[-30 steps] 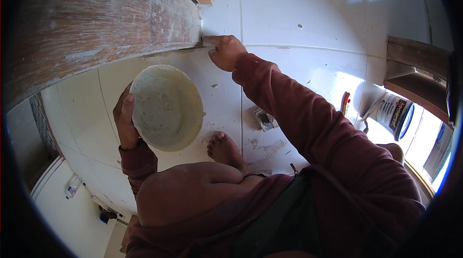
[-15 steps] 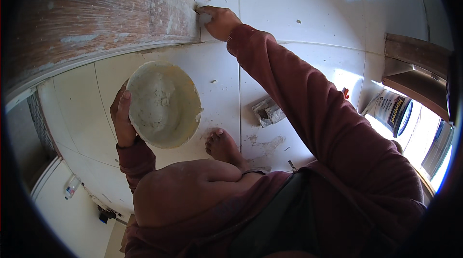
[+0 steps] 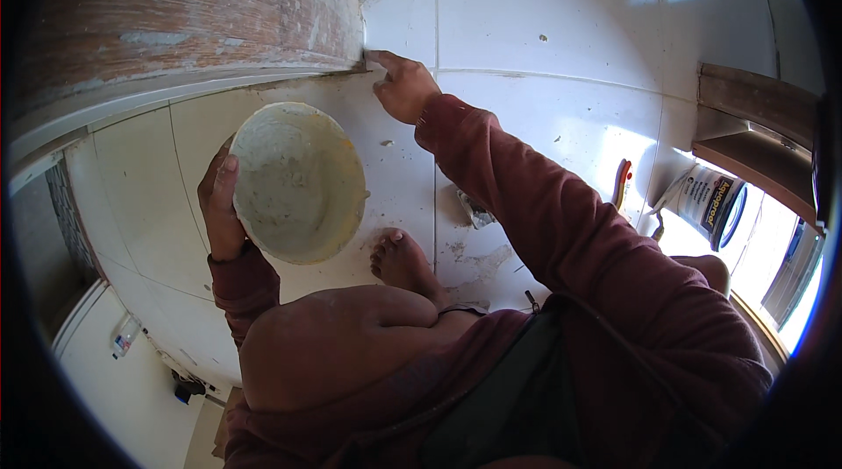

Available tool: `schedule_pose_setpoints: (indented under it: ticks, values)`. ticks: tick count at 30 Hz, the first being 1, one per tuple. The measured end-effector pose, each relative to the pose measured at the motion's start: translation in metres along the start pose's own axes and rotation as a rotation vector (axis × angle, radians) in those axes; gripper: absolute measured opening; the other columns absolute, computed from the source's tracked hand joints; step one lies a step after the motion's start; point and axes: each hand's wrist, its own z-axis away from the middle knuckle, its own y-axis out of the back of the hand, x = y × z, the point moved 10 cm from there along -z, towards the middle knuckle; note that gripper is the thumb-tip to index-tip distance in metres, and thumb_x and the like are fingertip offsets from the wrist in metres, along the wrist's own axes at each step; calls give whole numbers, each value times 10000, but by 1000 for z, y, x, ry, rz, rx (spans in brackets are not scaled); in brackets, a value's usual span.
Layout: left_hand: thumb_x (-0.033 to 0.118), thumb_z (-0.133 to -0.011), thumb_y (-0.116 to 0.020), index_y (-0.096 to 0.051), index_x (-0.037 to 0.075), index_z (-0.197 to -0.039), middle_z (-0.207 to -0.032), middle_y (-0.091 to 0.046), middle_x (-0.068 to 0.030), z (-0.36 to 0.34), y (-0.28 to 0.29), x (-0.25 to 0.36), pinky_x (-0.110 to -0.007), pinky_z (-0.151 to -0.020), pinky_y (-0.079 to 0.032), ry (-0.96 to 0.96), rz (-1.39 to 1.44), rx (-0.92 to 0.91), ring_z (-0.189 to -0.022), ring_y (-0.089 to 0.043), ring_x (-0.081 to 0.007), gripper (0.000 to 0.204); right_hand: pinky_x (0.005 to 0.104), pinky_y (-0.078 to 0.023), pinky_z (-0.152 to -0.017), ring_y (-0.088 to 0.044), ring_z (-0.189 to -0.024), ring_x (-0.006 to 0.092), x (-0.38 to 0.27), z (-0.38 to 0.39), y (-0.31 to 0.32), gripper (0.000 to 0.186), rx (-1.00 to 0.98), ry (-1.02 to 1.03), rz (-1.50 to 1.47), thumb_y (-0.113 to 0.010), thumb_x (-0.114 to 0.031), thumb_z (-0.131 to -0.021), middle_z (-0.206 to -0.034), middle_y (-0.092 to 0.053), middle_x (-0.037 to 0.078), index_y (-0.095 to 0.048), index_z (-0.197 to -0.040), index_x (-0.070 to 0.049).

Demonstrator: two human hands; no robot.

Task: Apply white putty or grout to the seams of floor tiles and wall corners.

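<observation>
A round, pale tub (image 3: 349,206) with whitish-grey paste (image 3: 285,175) smeared over its inside is gripped at its left rim by my left hand (image 3: 221,201). The thumb lies over the rim, while the other fingers are mostly hidden behind the wall. My right hand (image 3: 407,90) reaches out with its index finger stretched to the end edge of a worn wooden panel (image 3: 219,8), low by the white tiles. Its thumb stands apart and the remaining fingers are curled. No tool shows in the right hand.
Beneath my right forearm lies a paste-stained grey object (image 3: 476,210), partly hidden. To the right are a red-handled tool (image 3: 623,181), a white tub with a dark lid (image 3: 702,201) and a wooden frame (image 3: 754,153). My bare foot (image 3: 402,260) rests on the tiled floor (image 3: 544,127).
My right hand has slid nearer to me along the panel's end edge. The tub in my left hand has shifted slightly, and more of the red-handled tool shows beside my right arm.
</observation>
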Motion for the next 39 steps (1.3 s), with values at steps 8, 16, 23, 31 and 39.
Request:
schedule_pose_setpoints:
  ticks: [8, 16, 23, 31, 39]
  values:
    - [385, -864, -441, -507, -43, -1147, -1041, -572, -121, 1, 2, 2, -316, -816, -427, -36, -49, -8, -944, -548, -210, 517, 341, -465, -751, -603, -780, 265, -2, 8, -12, 619, 74, 32, 38, -509, -86, -733, -825, -612, 192, -363, -1334, -113]
    - [383, -866, -443, -505, -44, -1156, -1064, -568, -127, 1, 1, -4, -319, -835, -422, -7, 5, -42, -961, -542, -214, 520, 354, -468, -787, -594, -827, 302, -5, -8, 18, 519, 149, 71, 50, -503, -90, -738, -884, -609, 194, -453, -1254, -82]
    - [367, -869, -450, -512, -40, -1147, -1059, -570, -119, -1, 9, -5, -320, -839, -418, -23, -22, -5, -960, -540, -208, 497, 347, -412, -924, -528, -1046, 336, 1, 7, 4, 498, 1, -17, 33, -511, -120, -711, -1114, -556, 203, -490, -1207, -86]
    - [339, -886, -428, -518, -37, -1138, -1051, -574, -105, -2, 6, -7, -317, -836, -416, -12, -2, -10, -954, -537, -199, 462, 315, -475, -709, -583, -721, 180, -4, -34, 11, 559, 198, 191, 74, -496, -66, -758, -792, -608, 124, -397, -1306, -110]
    - [283, -866, -455, -550, -49, -1108, -1004, -596, -115, -1, 12, -8, -293, -809, -421, -29, 9, 4, -913, -546, -183, 421, 334, -471, -712, -592, -735, 239, 8, 19, -19, 557, 24, -3, -18, -498, -75, -754, -799, -607, 142, -400, -1298, -150]
